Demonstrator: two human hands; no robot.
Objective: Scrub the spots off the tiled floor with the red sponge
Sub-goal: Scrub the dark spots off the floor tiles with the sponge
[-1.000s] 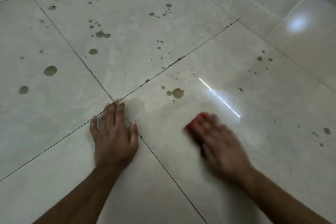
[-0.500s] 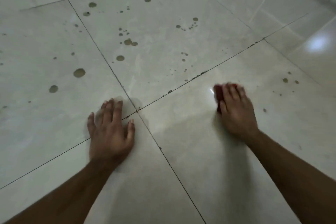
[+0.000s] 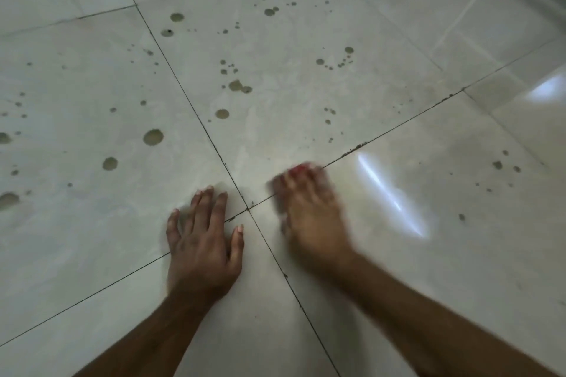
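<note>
The red sponge (image 3: 298,169) peeks out under your right hand (image 3: 309,211), fingers pressed flat over it, right on the grout line (image 3: 395,128) just right of where the four tiles meet. Your hand is blurred, mid-stroke. Keep the sponge flat, lean your weight in and work short overlapping passes. Your left hand (image 3: 203,242) lies open, palm down, holding nothing, braced just left of the sponge. The nearest spots (image 3: 222,113) sit on the floor (image 3: 92,239) farther away and left, more off right.
</note>
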